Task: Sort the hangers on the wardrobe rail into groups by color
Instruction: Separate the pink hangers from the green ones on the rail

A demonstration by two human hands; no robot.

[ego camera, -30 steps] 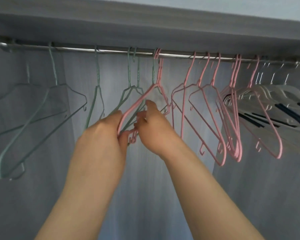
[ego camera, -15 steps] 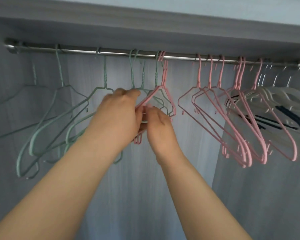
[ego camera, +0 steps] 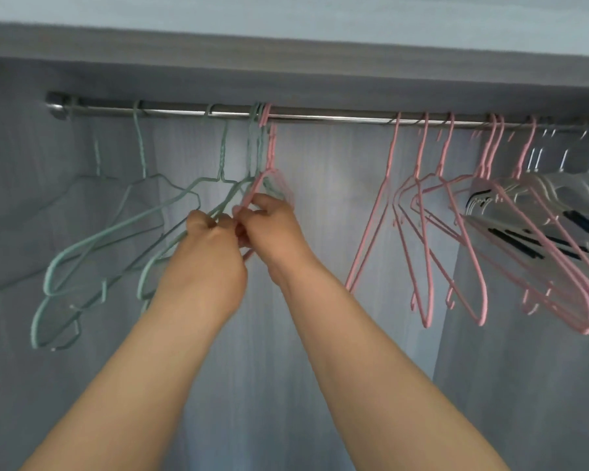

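One pink hanger (ego camera: 271, 154) hangs on the rail (ego camera: 320, 115) with its hook pressed against the hooks of the green hangers (ego camera: 222, 154). Its body comes down straight to the two hands, so the hook is at 12 o'clock from them. The right hand (ego camera: 272, 229) is just under the neck of this hanger. Its thumb and first fingers are closed narrowly and pinch the left shoulder wire of the pink hanger; the other fingers are curled in. Part of the pink wire shows below the hand, at about 7 o'clock from it.

The left hand (ego camera: 204, 253) is touching the right one, at its 9 o'clock. Its fingers are curled tightly around the wires of the nearest green hangers, where these cross the pink wire. How many green wires it holds I cannot tell, because the fingers cover them.

The other green hangers spread out at 9 o'clock from the left hand and tilt down to the left. At 3 o'clock from the right hand, after a bare piece of rail, hang the other pink hangers (ego camera: 392, 147). Beyond them, at the far right end of the rail, are the white hangers (ego camera: 558, 192), and some pink ones hang among them.
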